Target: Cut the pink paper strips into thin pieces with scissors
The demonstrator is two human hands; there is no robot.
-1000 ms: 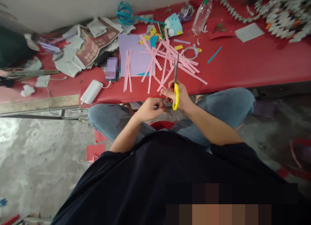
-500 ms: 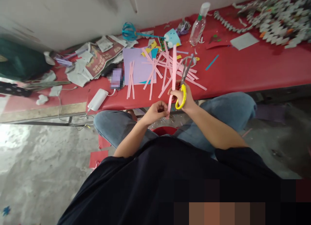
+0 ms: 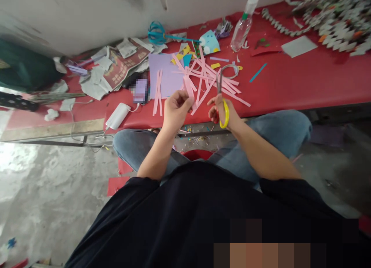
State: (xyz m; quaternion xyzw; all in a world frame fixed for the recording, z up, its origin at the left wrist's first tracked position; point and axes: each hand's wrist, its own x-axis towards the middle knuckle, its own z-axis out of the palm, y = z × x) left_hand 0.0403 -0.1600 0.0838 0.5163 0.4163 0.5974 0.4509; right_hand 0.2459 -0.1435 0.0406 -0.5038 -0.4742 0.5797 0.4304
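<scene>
Pink strip: the left hand (image 3: 176, 109) pinches a pink paper strip (image 3: 189, 91) between thumb and fingertips, held up over the front edge of the red table (image 3: 290, 82); half a second ago a longer strip stood upright between both hands, lower down by the knees.
Change: the left hand has risen and moved forward to the table edge; the long upright strip is no longer seen, only a shorter piece above the fingers.
Scissors: the right hand (image 3: 222, 111) holds yellow-handled scissors (image 3: 222, 102), fingers curled through the loops, blades pointing up and away and nearly closed; they stand just beside the strip, apart from it.
Meaning: judging by the shorter piece, a cut looks finished and the hands have separated.
Loose strips: many pink strips (image 3: 208, 80) lie crossed on the table beyond the hands, some over a lilac sheet (image 3: 165, 75).
Containers: a clear plastic bottle (image 3: 242, 24) with a white nozzle leans at the back of the table; its contents cannot be told.
Nearby: newspaper (image 3: 121, 65) at the left, a white power bank (image 3: 117, 116) near the front edge.
</scene>
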